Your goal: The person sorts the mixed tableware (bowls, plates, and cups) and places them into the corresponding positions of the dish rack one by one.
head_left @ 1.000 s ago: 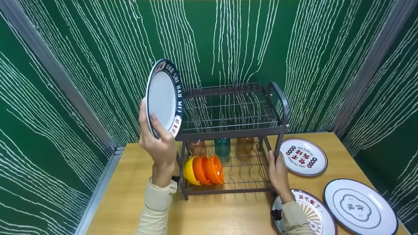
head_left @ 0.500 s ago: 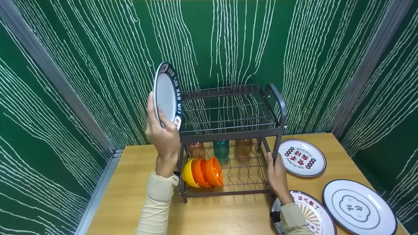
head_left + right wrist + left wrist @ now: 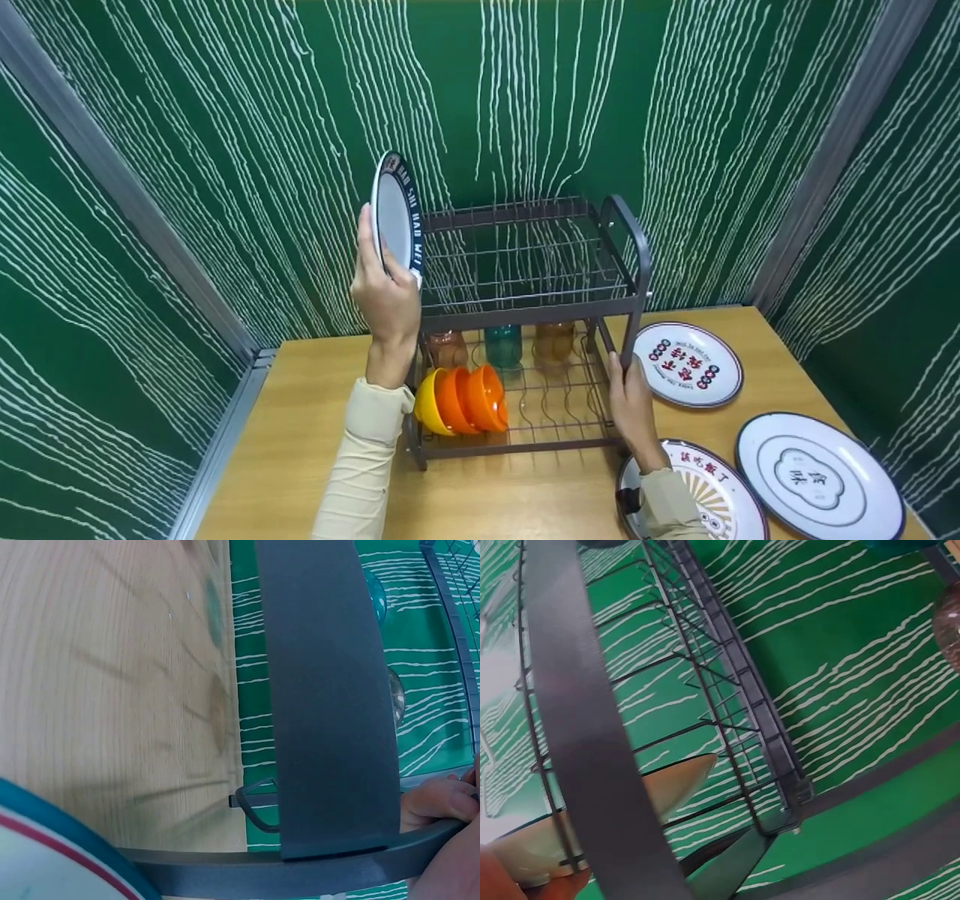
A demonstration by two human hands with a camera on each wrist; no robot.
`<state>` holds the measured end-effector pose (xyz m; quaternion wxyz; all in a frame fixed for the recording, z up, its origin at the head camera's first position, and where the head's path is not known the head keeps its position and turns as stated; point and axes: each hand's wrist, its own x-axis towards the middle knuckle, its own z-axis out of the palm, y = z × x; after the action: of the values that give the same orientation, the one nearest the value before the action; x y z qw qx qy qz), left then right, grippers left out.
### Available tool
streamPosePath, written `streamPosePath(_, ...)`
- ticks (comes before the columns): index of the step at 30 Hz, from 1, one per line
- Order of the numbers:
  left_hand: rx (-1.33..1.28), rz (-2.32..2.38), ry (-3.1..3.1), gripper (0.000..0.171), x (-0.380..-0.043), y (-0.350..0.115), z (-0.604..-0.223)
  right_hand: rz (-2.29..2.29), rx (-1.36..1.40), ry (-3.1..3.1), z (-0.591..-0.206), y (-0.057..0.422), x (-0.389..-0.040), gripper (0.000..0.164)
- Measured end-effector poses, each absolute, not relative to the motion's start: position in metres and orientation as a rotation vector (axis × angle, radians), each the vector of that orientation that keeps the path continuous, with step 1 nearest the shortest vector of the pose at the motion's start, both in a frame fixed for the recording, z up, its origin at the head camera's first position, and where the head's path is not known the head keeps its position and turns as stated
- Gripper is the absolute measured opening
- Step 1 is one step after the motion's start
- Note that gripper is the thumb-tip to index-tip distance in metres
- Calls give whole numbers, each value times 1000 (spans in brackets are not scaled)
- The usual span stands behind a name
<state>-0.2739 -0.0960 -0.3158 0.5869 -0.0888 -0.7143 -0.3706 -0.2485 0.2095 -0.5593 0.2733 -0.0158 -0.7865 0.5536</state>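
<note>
My left hand [image 3: 386, 304] pinches a white plate [image 3: 397, 217] with a dark lettered rim, thumb on its face and fingers behind. The plate stands nearly edge-on at the left end of the dark two-tier dish rack [image 3: 525, 309]. In the left wrist view, the plate [image 3: 679, 784] shows past the rack's upper wires, with fingertips [image 3: 559, 886] at its lower edge. My right hand [image 3: 634, 405] grips the rack's right front post, also seen in the right wrist view as a hand [image 3: 442, 802] round the dark frame. Whether the plate touches the wires cannot be told.
On the lower tier, a yellow bowl [image 3: 429, 405] and two orange bowls [image 3: 484, 401] lean together at left, with coloured cups [image 3: 502, 345] behind. An oval plate [image 3: 821, 472], a red-lettered plate [image 3: 690, 365] and a sunburst plate [image 3: 709, 487] lie on the table at right.
My left hand has carried the plate right and down toward the rack's upper tier, turning it more edge-on. The right hand keeps its grip on the post. The view has shifted slightly.
</note>
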Motion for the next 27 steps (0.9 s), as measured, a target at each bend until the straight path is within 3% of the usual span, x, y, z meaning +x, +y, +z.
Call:
streamPosePath(16, -164, -876, -1734, 48, -290, -95, -326, 1515, -37, -2123, -558, 210, -247, 31)
streamPosePath(27, -62, -895, -1858, 50, -296, -94, -313, 1515, -22, -2097, -559, 209, -248, 29)
